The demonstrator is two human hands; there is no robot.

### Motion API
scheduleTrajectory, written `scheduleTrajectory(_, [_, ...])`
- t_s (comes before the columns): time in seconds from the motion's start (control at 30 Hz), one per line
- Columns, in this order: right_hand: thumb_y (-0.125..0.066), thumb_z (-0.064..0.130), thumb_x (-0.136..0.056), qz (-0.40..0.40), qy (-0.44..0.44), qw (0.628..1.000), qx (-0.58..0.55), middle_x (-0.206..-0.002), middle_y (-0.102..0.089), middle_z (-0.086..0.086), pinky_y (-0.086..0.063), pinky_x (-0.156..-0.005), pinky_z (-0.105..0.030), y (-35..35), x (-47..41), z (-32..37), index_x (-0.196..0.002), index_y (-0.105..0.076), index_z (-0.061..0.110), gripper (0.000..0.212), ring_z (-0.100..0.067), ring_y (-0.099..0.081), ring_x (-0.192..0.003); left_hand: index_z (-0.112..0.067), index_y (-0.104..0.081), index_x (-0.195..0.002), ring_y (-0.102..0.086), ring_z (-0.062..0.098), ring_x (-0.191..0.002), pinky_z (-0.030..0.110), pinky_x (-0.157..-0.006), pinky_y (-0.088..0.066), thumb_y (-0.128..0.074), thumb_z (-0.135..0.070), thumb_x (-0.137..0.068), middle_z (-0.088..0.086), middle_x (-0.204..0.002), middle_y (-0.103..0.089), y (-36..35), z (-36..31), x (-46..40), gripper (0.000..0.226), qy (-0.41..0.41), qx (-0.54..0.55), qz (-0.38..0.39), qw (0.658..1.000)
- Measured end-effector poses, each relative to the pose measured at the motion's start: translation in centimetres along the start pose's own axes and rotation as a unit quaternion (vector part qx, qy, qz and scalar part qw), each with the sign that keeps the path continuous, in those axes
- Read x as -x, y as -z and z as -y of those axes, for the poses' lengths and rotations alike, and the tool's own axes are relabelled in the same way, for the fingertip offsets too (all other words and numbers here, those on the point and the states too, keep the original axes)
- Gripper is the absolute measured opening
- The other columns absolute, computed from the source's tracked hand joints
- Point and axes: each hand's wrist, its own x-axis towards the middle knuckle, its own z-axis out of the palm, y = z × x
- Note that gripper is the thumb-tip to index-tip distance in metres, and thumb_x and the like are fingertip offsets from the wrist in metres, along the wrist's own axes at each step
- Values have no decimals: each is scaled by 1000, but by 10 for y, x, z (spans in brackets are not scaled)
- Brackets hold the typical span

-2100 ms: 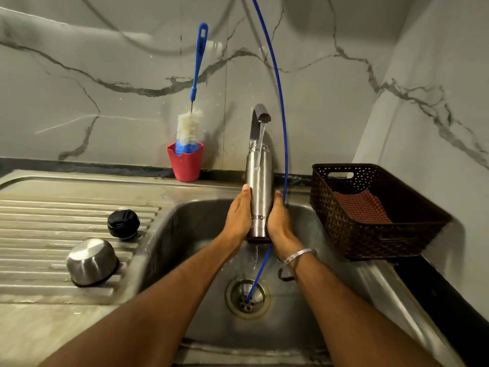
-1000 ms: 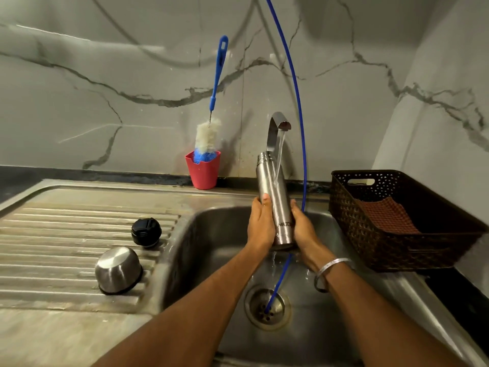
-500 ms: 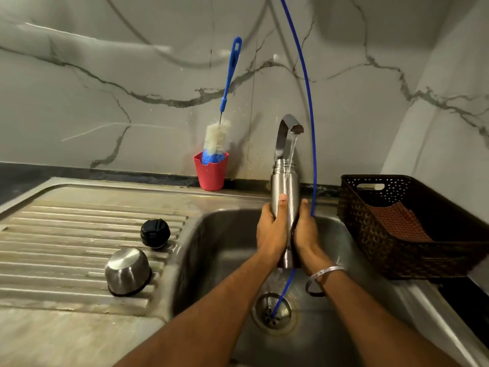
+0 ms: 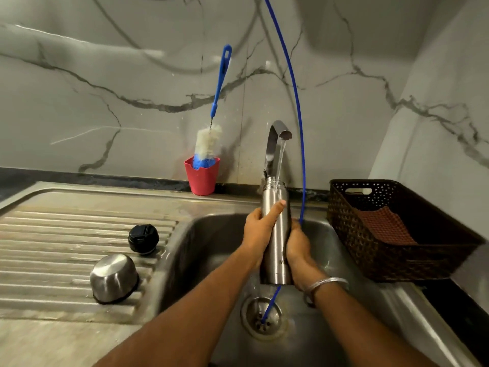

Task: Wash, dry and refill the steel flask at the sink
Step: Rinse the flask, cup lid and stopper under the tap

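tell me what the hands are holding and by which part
Both hold the steel flask upright under the tap: left hand round its upper body, right hand round the lower body.

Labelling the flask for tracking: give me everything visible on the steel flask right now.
The steel flask is a slim brushed-metal cylinder with a narrower ringed neck, open at the top with no cap on. It stands about upright over the sink basin, mouth under the tap, whose stream runs into it. Faint lettering near its base is partly hidden. The left hand grips its left side with the thumb across the front; the right hand grips its right side. Water runs down from its base.
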Motion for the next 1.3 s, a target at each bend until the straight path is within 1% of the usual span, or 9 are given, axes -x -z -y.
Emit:
scheduleTrajectory(0.23, [-25, 68, -98, -57, 109, 985, 121, -97, -73, -10, -59, -86, -47, -3, 0, -2, -87, -63, 22, 62, -27, -71, -86, -20, -58, -123, -65, 18, -105, 31, -89, -49, -30, -55, -107, 0, -113, -67, -18, 16, 20, 47, -84, -118, -107, 984])
scheduleTrajectory(0.47, [-36, 39, -107, 73, 27, 996, 38, -74, -69, -8, -56, -59, -29, 12, 2, 11, -101, -67, 11, 42, -18, -68, -62, -11, -60, -128, -74, 20, -95, 31, -75, -60, -51, -66, -96, 11, -111, -74, 4, 1, -6, 64, 11, -20, -12, 1000])
scheduleTrajectory(0.63, [-39, 61, -99, 205, -130, 969, -55, -88, -68, -28, -61, -61, -41, 39, 4, 5, -111, -65, -5, 72, -37, -67, -67, -16, -58, -129, -72, 26, -98, 41, -80, -62, -68, -65, -86, 16, -119, -71, 7, -9, -9, 66, 76, 32, 67, 994])
scheduleTrajectory(0.73, [-47, 74, -90, 177, -61, 980, -70, -106, -71, -28, -60, -74, -46, 34, -4, -2, -127, -62, 2, 82, -38, -71, -82, -16, -60, -127, -73, 25, -95, 40, -82, -62, -67, -59, -90, 16, -113, -73, -1, -5, -4, 58, 56, 49, 62, 995])
scheduleTrajectory(0.83, [-48, 70, -92, 105, 35, 993, -44, -101, -76, -16, -58, -90, -47, 20, -2, -2, -114, -71, 13, 65, -31, -73, -92, -17, -62, -127, -73, 22, -92, 34, -78, -61, -58, -54, -98, 12, -111, -74, -4, -3, -6, 47, 18, 48, 48, 998])
scheduleTrajectory(0.93, [-47, 73, -90, 61, 81, 994, 37, -86, -78, -9, -60, -84, -41, 16, -1, 1, -94, -76, 19, 61, -26, -75, -84, -21, -57, -136, -72, 17, -95, 27, -78, -58, -43, -49, -107, 9, -114, -71, -9, -4, -7, 43, -49, -12, 30, 998])
scheduleTrajectory(1.03, [-46, 69, -93, 143, 74, 987, -3, -96, -77, -14, -60, -77, -38, 21, -3, 4, -113, -70, 16, 62, -27, -75, -84, -20, -51, -140, -69, 16, -93, 25, -74, -56, -39, -44, -109, 10, -115, -67, -12, -13, -11, 41, -91, -43, 5, 995])
scheduleTrajectory(1.13, [-52, 75, -87, 274, 9, 960, -59, -104, -71, -26, -61, -72, -43, 31, -3, 6, -127, -61, 2, 84, -38, -70, -81, -13, -55, -131, -70, 24, -98, 36, -78, -59, -54, -58, -98, 14, -117, -67, -4, -44, -23, 57, -20, -19, -2, 1000])
scheduleTrajectory(1.3, [-52, 74, -87, 338, -52, 935, -90, -98, -66, -26, -61, -67, -47, 31, 4, 8, -125, -60, -1, 84, -40, -66, -74, -15, -70, -87, -71, 21, -83, 40, -89, -59, -79, -33, -81, 3, -89, -71, 12, -74, -39, 21, 114, 22, 119, 986])
